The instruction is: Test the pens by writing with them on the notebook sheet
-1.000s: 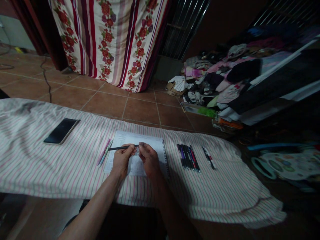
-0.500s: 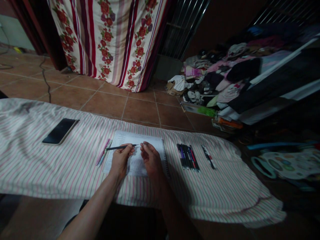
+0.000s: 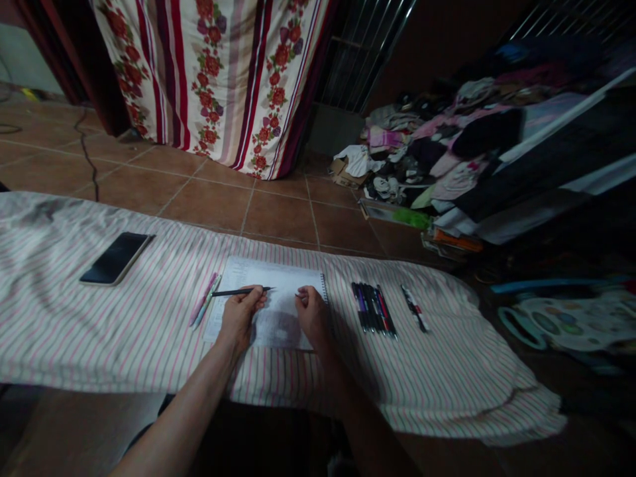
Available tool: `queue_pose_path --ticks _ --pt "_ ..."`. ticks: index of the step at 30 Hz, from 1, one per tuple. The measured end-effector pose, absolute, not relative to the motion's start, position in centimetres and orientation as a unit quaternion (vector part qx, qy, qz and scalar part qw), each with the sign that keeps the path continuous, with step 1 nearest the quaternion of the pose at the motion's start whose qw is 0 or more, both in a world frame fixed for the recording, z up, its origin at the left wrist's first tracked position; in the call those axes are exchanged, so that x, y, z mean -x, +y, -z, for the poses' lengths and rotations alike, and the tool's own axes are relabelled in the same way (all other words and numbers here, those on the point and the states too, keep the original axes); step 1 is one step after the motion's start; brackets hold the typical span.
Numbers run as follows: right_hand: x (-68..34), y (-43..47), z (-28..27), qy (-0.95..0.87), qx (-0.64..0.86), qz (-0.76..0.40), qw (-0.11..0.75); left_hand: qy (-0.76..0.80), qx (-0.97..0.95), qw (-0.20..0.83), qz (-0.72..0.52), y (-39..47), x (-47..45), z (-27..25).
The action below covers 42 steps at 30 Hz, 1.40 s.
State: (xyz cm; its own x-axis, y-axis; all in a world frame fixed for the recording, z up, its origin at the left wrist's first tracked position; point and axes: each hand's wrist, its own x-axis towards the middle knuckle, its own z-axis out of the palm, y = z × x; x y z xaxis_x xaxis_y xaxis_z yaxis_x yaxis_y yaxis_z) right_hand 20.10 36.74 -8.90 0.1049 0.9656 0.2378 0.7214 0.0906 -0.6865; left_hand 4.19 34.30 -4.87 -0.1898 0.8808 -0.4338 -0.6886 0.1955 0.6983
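Observation:
My left hand (image 3: 243,308) pinches a slim black pen (image 3: 231,292), which lies level above the spiral notebook (image 3: 278,271) with its thin tip to the right. My right hand (image 3: 311,310) is over the notebook's right half, apart from the pen. Its fingers are bent together, and a small dark bit shows at the fingertips, too small to name. Handwriting covers parts of the page. Left of the notebook lie a pink pen (image 3: 203,301) and a pale green pen (image 3: 207,299). To its right is a row of several dark pens (image 3: 372,310).
One more black-and-white pen (image 3: 414,308) lies farther right. A phone (image 3: 116,258) rests on the left of the striped cloth (image 3: 163,311). Beyond are a tiled floor (image 3: 278,205), a flowered curtain (image 3: 233,79) and a heap of clothes (image 3: 437,146).
My right hand has moved right, away from the pen tip, and its fingers have curled in. My left hand keeps the pen in nearly the same place.

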Motion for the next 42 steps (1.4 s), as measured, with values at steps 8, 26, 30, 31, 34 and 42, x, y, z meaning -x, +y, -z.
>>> queue_pose_path --ticks 8,26,30,31,34,42 --pt "-21.6 37.2 9.2 -0.706 0.643 -0.093 0.282 0.460 -0.111 0.638 -0.607 34.4 -5.0 5.6" --pt "-20.0 32.9 7.1 -0.405 0.613 -0.478 0.481 0.431 -0.099 0.705 -0.554 33.3 -7.7 5.7" --pt "-19.2 32.6 6.5 -0.325 0.585 -0.551 0.498 0.411 -0.123 0.718 -0.548 33.0 -7.7 5.9" --pt "-19.1 32.6 6.4 -0.310 0.580 -0.561 0.503 0.407 -0.130 0.719 -0.548 32.9 -7.7 5.9" --pt "-18.7 32.8 6.3 -0.288 0.565 -0.578 0.514 0.398 -0.141 0.720 -0.551 33.0 -7.6 5.9" --pt "-17.7 33.2 5.9 -0.231 0.539 -0.603 0.540 0.415 -0.123 0.713 -0.552 33.2 -7.3 5.1"
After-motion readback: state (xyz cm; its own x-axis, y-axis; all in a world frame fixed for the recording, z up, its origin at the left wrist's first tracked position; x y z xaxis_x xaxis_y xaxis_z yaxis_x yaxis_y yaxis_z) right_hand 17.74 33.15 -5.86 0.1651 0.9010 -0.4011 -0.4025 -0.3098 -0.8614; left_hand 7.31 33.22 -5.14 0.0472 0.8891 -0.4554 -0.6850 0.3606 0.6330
